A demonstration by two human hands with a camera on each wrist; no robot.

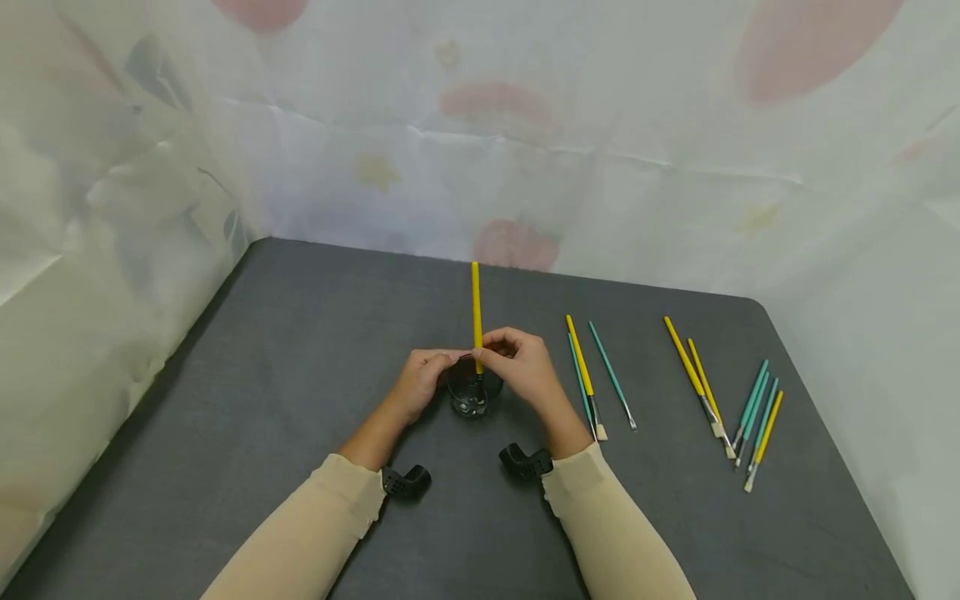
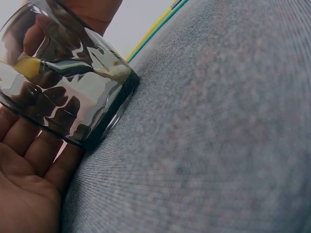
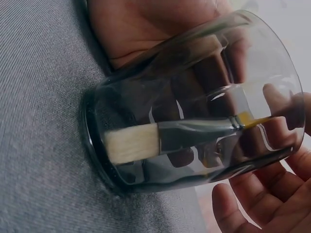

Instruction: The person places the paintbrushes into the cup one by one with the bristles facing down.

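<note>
Yellow paintbrush (image 1: 476, 312) upright, bristles down in glass (image 1: 469, 396), pinched by right hand (image 1: 525, 367), left hand (image 1: 420, 379) cupping glass.

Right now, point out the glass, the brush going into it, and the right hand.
glass (image 3: 194, 73): right wrist view, clear side wall.
yellow-handled brush (image 1: 476, 304): head view, handle above the fingers.
right hand (image 1: 525, 367): head view, back of the hand.

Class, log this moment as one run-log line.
left hand: holds glass | right hand: pinches yellow brush, bristles inside glass | spare brushes: on table, right side
</note>
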